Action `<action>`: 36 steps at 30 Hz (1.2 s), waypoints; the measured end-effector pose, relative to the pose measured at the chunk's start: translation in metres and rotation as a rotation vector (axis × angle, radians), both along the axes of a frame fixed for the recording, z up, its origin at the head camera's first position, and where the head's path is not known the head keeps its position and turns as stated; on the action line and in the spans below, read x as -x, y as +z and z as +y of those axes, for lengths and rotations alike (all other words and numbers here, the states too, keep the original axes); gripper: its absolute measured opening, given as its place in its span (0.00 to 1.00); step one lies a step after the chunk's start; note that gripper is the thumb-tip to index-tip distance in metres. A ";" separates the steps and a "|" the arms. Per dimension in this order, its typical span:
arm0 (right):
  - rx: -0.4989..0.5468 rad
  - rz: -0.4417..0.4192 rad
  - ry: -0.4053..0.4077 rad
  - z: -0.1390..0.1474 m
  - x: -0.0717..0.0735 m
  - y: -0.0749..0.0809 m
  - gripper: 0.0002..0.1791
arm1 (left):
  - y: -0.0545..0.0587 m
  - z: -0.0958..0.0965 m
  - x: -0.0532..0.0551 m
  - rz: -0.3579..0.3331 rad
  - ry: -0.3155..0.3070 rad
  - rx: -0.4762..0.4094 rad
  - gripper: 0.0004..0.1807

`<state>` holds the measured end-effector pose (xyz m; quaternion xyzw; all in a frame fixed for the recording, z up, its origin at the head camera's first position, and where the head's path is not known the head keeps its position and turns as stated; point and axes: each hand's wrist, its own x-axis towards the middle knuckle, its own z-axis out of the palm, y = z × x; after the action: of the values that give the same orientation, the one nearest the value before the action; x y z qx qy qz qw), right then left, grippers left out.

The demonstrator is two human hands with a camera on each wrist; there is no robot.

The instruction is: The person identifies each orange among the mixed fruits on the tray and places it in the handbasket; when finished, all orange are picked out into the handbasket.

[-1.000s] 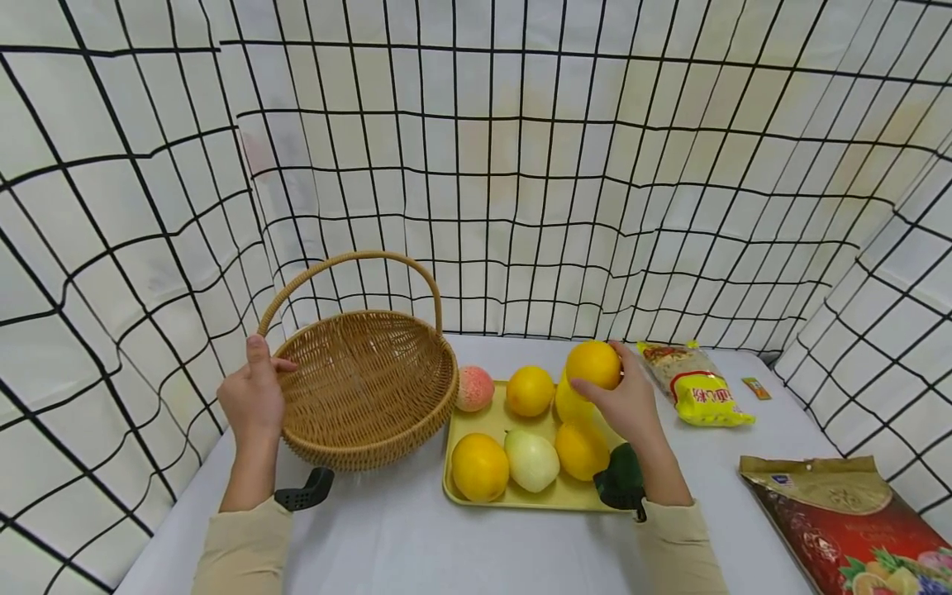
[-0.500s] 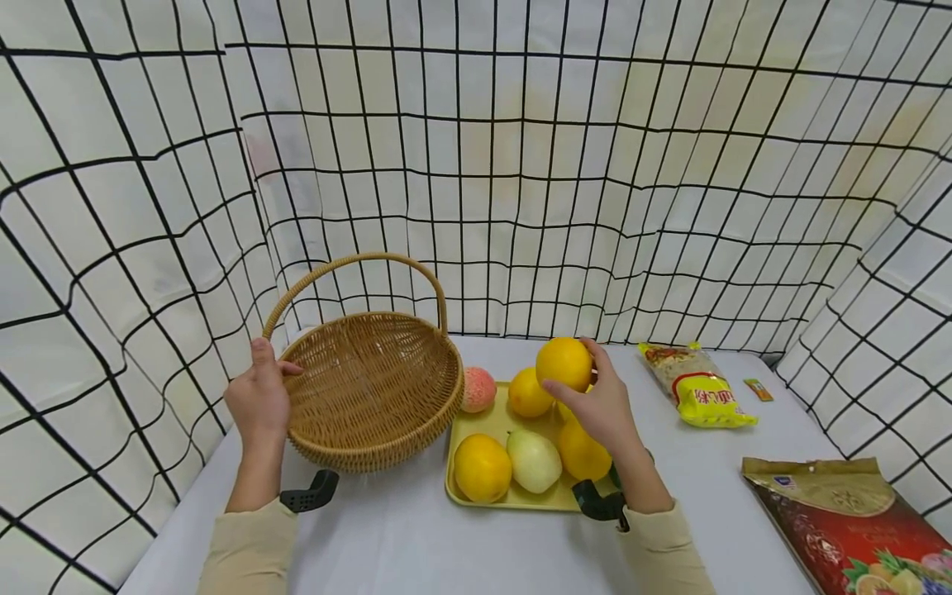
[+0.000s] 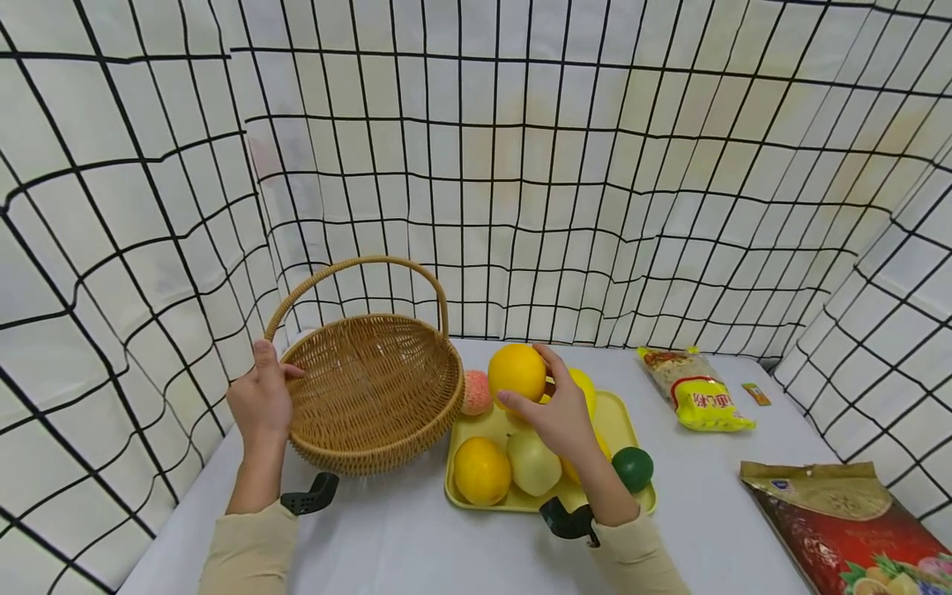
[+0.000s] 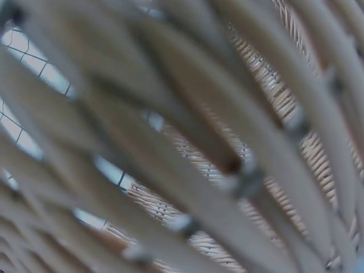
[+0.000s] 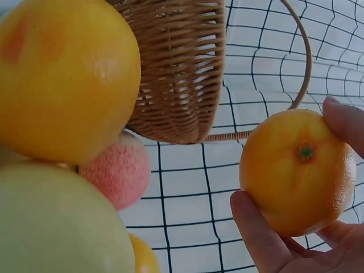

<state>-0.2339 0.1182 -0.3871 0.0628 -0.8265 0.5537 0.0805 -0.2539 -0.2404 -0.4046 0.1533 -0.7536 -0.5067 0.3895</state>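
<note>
Orange fruit (image 3: 516,372) sits gripped by curled fingers (image 5: 257,227) of the right hand (image 3: 558,413) over the tray (image 3: 617,417), the left hand (image 3: 258,401) gripping the tilted basket (image 3: 372,388): loading step, I judge, next calling for a leftward carry.

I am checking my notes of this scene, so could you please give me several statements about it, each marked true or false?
1. The right hand holds an orange. True.
2. The left hand holds the wicker basket by its side. True.
3. The held orange is inside the basket. False: it is outside, to the basket's right in the head view.
4. A dark green round item is at the front right corner of the yellow tray. True.
5. The red and gold bag lies left of the basket. False: it lies far to the right.
</note>
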 end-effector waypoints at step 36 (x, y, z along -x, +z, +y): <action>0.113 0.145 0.183 -0.089 0.001 -0.007 0.49 | -0.003 -0.001 0.000 0.055 0.059 -0.024 0.38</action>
<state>-0.2344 0.0289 -0.3944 0.1731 -0.7768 0.5983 0.0927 -0.2543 -0.2413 -0.4077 0.1661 -0.7319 -0.5080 0.4228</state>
